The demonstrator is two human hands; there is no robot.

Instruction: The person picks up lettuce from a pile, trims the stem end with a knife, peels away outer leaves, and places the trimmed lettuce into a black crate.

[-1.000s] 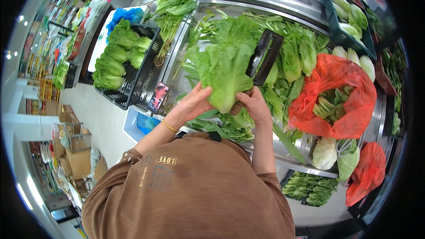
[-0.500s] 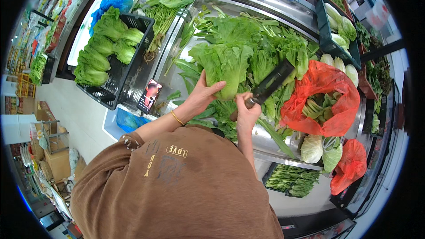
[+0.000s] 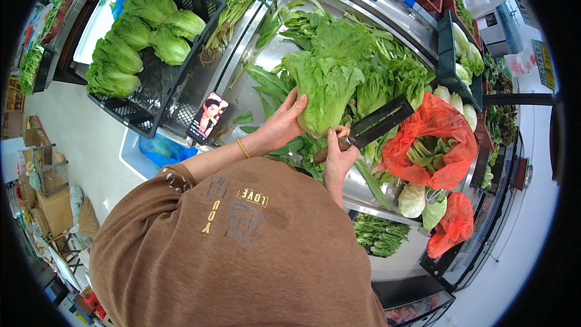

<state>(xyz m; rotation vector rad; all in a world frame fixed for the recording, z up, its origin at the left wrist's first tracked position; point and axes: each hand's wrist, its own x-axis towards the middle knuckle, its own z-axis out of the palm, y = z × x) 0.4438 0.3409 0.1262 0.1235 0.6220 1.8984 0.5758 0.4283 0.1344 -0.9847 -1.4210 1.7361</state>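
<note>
My left hand point(image 3: 281, 124) grips a big head of green lettuce point(image 3: 327, 85) from its left side and holds it upright above the steel counter point(image 3: 254, 66). Just below the lettuce's stem end, my right hand point(image 3: 339, 156) is closed around the wooden handle of a dark cleaver point(image 3: 378, 126). Its blade points up and to the right, close beside the lettuce base. A thin gold bracelet circles my left wrist.
Loose leafy greens point(image 3: 387, 79) cover the counter behind the lettuce. A black crate point(image 3: 163, 85) with several lettuce heads stands at the left, a phone point(image 3: 207, 117) leaning by it. Two red plastic bags point(image 3: 433, 145) with vegetables and cabbages point(image 3: 413, 200) lie at the right.
The lettuce has been raised and turned upright in my left hand. My right hand, first on the lettuce, now holds the cleaver at the stem end.
</note>
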